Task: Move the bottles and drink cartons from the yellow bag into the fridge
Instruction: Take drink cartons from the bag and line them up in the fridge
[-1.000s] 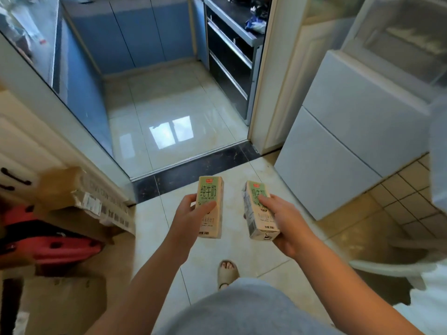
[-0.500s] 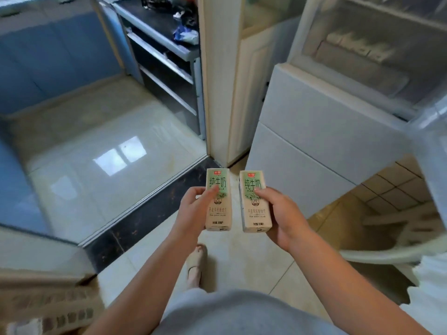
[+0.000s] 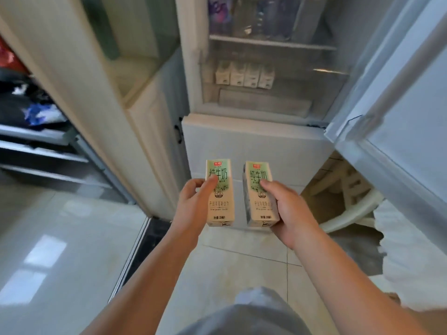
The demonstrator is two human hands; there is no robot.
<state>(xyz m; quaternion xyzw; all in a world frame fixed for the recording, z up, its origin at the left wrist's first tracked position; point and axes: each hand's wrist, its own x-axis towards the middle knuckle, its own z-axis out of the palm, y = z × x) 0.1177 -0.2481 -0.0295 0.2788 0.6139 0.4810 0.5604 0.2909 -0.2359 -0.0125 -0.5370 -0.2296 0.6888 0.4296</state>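
Left carton (image 3: 219,193) gripped in left hand (image 3: 193,209), right carton (image 3: 260,197) in right hand (image 3: 290,209). Shelf row (image 3: 244,75) at 12 o'clock; shoving may topple it.

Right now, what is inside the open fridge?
In the fridge, four small cartons stand in a row under the shelf. On the shelf stand what look like bottles, too blurred to count. Whatever lies behind the cartons is hidden.
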